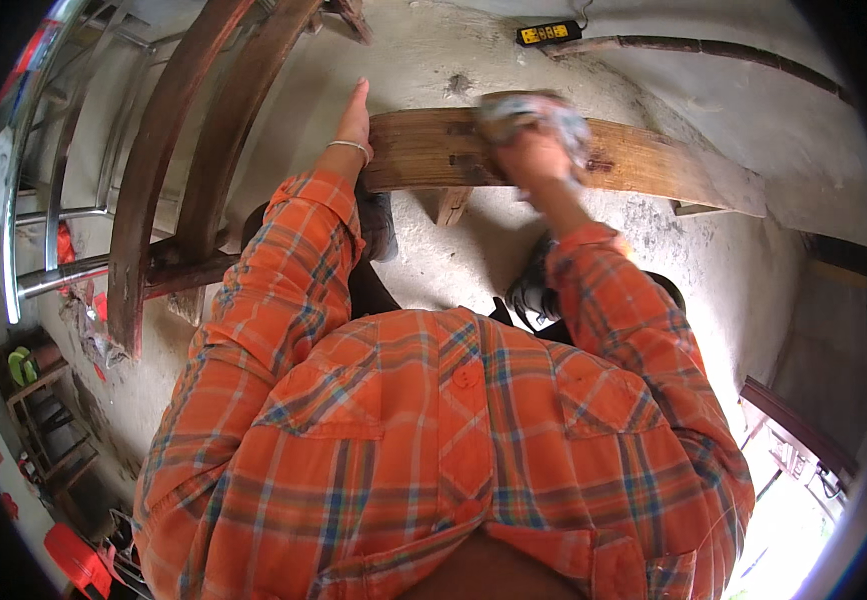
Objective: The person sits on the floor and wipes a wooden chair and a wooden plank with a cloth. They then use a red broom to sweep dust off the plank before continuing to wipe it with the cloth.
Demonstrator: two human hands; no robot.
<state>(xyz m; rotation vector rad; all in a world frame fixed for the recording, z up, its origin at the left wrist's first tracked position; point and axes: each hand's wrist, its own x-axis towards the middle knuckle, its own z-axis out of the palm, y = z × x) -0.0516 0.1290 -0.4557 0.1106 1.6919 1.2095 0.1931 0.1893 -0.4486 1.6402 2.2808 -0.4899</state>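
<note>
A long wooden bench [418, 150] stretches from left to right across the floor before me. At its left end rests my left hand [355, 124], seen edge-on with a bracelet at the wrist; whether it grips the wood is hard to tell. My right hand [535, 154] presses a crumpled, multicoloured cloth [565, 124] on the bench's top, right of its left half. Both the hand and the cloth are blurred, and part of the wood under them is hidden.
Dark wooden beams [171, 135] of another piece of furniture stand at left, beside a shiny metal frame [10, 225]. A black and yellow power strip [548, 34] lies beyond the bench, near a dark pole [703, 46]. My shoes are on the floor below the bench.
</note>
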